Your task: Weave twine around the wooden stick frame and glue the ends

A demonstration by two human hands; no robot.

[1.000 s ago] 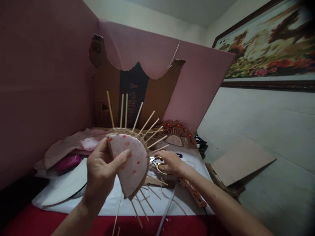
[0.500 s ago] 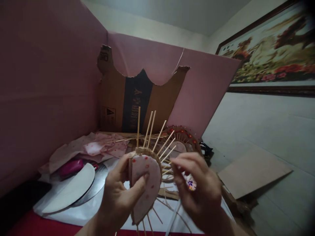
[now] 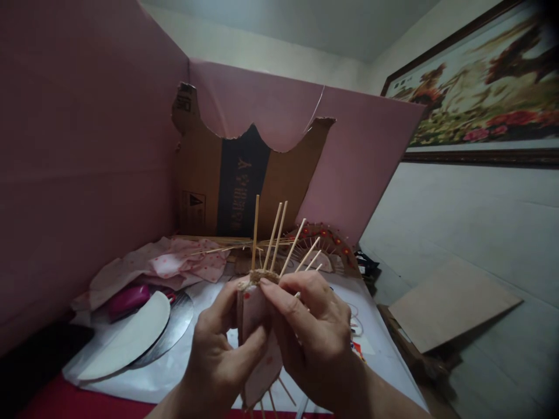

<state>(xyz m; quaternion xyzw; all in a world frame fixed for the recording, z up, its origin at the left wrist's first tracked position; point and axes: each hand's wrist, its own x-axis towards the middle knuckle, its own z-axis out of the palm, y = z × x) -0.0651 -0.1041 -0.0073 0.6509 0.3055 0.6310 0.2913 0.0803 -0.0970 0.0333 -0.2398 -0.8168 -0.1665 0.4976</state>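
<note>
My left hand [image 3: 220,343] grips a half-round piece [image 3: 266,364] covered in white cloth with red dots, thumb across its face. Light wooden sticks [image 3: 275,235] fan out from its curved edge, some upward and some below. A brown twine-like band [image 3: 262,276] runs along that edge, woven around the stick bases. My right hand [image 3: 312,326] is closed at the upper right of the piece, thumb and fingers pressed on the band. It hides much of the right edge, and whether a loose strand lies between its fingers cannot be seen.
On the left lie a white half disc [image 3: 131,343], a round metallic plate [image 3: 177,317], a magenta object [image 3: 128,301] and dotted pink cloth [image 3: 196,256]. A torn cardboard sheet [image 3: 201,174] stands behind. A finished-looking fan [image 3: 338,238] with red dots lies at the back right.
My right hand has moved left from beside the sticks onto the twine band at the top of the piece. The piece has shifted slightly right and turned.
</note>
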